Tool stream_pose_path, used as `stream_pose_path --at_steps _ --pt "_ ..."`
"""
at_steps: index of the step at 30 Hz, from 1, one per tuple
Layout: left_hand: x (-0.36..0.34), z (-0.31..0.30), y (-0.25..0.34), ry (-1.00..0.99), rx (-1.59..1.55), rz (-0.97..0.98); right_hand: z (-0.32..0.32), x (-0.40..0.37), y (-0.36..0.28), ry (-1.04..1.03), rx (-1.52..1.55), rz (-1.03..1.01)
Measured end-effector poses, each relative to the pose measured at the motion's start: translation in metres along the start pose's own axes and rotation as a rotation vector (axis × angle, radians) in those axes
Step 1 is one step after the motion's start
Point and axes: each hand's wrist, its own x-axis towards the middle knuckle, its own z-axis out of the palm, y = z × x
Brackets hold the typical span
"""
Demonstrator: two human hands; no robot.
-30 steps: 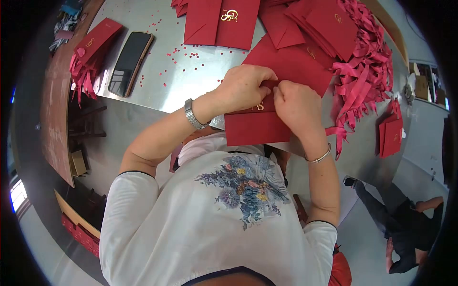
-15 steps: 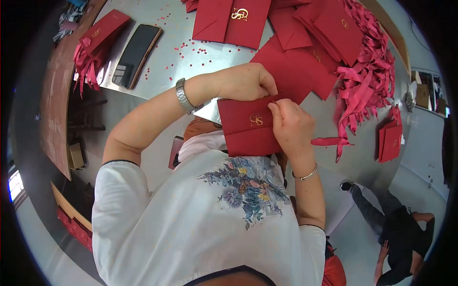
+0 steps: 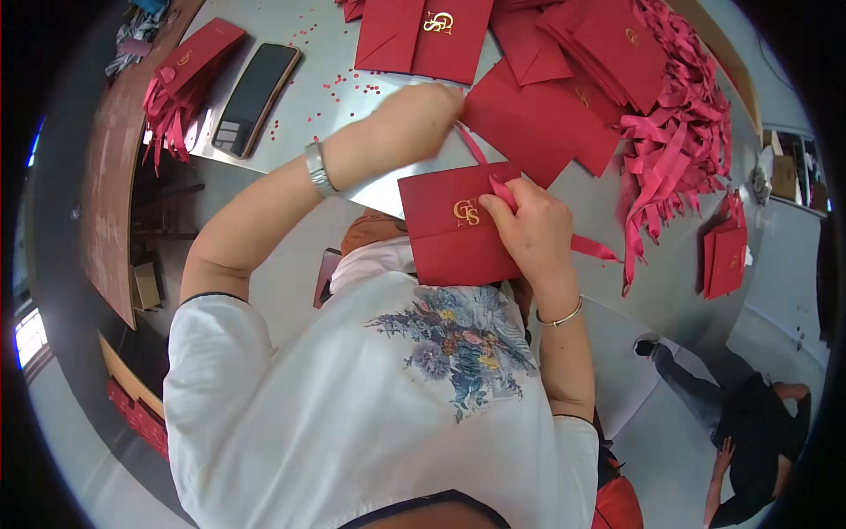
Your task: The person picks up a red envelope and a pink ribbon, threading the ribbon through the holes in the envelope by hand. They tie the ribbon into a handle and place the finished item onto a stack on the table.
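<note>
Red envelope (image 3: 449,234), gold monogram, at near edge of metal table (image 3: 308,115); flap side hidden, contents not visible. Right hand (image 3: 531,231) gripping envelope, thumb pinning ribbon (image 3: 474,148) to front. Left hand (image 3: 421,110) clenched on ribbon end, strip taut. Beyond: phone (image 3: 256,88), stacked envelopes (image 3: 608,44), ribbon heap (image 3: 679,141).

Gold "GS" monogram on held envelope (image 3: 451,240), also upper envelope (image 3: 414,44).
</note>
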Motion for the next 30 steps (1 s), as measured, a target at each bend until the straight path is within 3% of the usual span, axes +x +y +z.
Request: stream_pose_path --at_steps 5,7,10,13,16,21,23,25,26,30 --pt "-0.022 -0.005 -0.005 0.010 -0.056 -0.074 -0.005 0.001 -0.001 -0.048 0.024 0.019" --pt "-0.038 -0.008 0.010 0.239 -0.083 -0.093 -0.006 0.001 -0.001 -0.049 0.026 0.020" --pt "-0.063 -0.010 0.022 -0.080 -0.169 -0.064 -0.008 -0.002 -0.001 -0.042 0.023 -0.009" --pt "-0.068 -0.008 0.027 -0.054 -0.192 -0.127 -0.022 -0.007 -0.001 -0.084 -0.003 -0.011" --pt "-0.070 -0.005 0.025 -0.001 -0.299 -0.188 -0.051 -0.028 0.009 -0.142 0.126 0.168" --pt "-0.069 -0.007 0.025 0.006 -0.532 -0.284 -0.121 -0.084 0.030 -0.146 0.758 0.512" --pt "-0.066 -0.005 0.027 -0.010 -0.515 -0.287 -0.130 -0.110 0.042 0.051 0.954 0.371" --pt "-0.063 -0.003 0.028 -0.010 -0.495 -0.260 -0.129 -0.123 0.063 0.089 1.137 -0.021" --pt "-0.062 -0.002 0.029 -0.010 -0.474 -0.233 -0.123 -0.126 0.064 0.165 1.206 -0.110" --pt "-0.056 -0.004 0.027 -0.068 -0.492 -0.232 -0.121 -0.119 0.023 0.253 1.145 -0.046"
